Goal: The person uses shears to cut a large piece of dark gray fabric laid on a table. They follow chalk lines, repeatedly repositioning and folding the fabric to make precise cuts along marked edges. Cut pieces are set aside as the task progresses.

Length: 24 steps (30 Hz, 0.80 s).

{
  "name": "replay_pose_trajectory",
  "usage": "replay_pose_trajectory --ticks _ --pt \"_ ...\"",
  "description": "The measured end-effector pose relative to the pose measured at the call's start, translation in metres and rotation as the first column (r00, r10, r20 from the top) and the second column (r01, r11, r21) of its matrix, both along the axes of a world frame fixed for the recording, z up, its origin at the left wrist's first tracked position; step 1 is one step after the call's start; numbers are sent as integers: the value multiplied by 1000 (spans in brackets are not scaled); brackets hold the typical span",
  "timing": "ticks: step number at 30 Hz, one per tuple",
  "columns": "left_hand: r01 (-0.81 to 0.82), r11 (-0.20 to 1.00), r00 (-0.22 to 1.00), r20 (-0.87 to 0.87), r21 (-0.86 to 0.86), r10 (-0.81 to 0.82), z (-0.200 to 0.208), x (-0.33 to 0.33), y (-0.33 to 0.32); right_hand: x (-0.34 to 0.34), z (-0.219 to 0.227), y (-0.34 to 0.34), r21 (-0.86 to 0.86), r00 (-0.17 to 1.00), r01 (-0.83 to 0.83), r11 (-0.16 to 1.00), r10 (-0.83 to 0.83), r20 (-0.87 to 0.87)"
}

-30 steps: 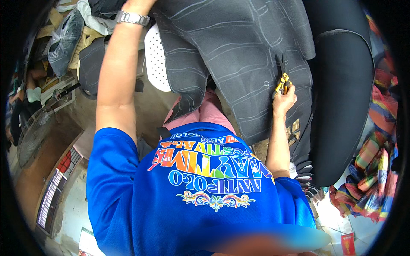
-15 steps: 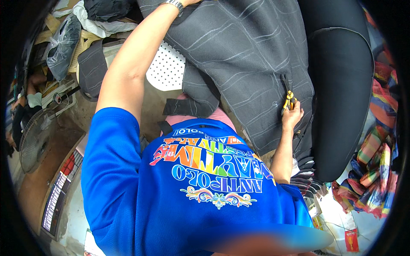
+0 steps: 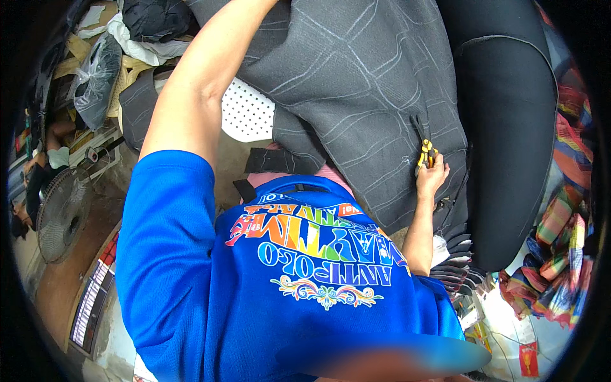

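My right hand [image 3: 431,179] grip closed around yellow-handled snips [image 3: 425,155], blades on grey lined fabric [image 3: 356,95] just above, left hand beyond view, its grip I cannot see

Far left of the hands, a floor fan [image 3: 62,213] stands on the brown floor [image 3: 54,290]. A white perforated chair [image 3: 247,114] sits between them; striped cloth [image 3: 560,267] lies right.

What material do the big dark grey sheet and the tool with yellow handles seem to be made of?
The dark grey sheet looks like soft, matte woven cloth: it drapes and folds and shows thin pale lines. The yellow-handled tool in the right hand probably has plastic-coated grips; its blades are too small to judge.
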<state>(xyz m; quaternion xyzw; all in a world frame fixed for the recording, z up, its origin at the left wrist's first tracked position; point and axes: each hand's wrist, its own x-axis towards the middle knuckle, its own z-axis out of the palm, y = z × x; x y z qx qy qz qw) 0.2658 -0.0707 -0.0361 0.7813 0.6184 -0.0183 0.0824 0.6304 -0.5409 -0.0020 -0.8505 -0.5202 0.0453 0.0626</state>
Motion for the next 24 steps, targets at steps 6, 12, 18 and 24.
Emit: replay_pose_trajectory --ticks 6,12,18,24 --pt "208 974 944 280 -93 -175 -20 2 -2 -3 -4 1 31 1000 18 999 -18 -6" --pt "-111 941 790 604 319 -111 52 12 24 -10 -10 -11 121 992 73 990 -84 89" --pt "-339 834 452 853 435 -261 68 76 63 -11 -12 -7 104 977 178 978 -189 99" --pt "184 874 717 547 449 -432 -35 95 19 -20 18 -15 174 988 103 979 -120 94"
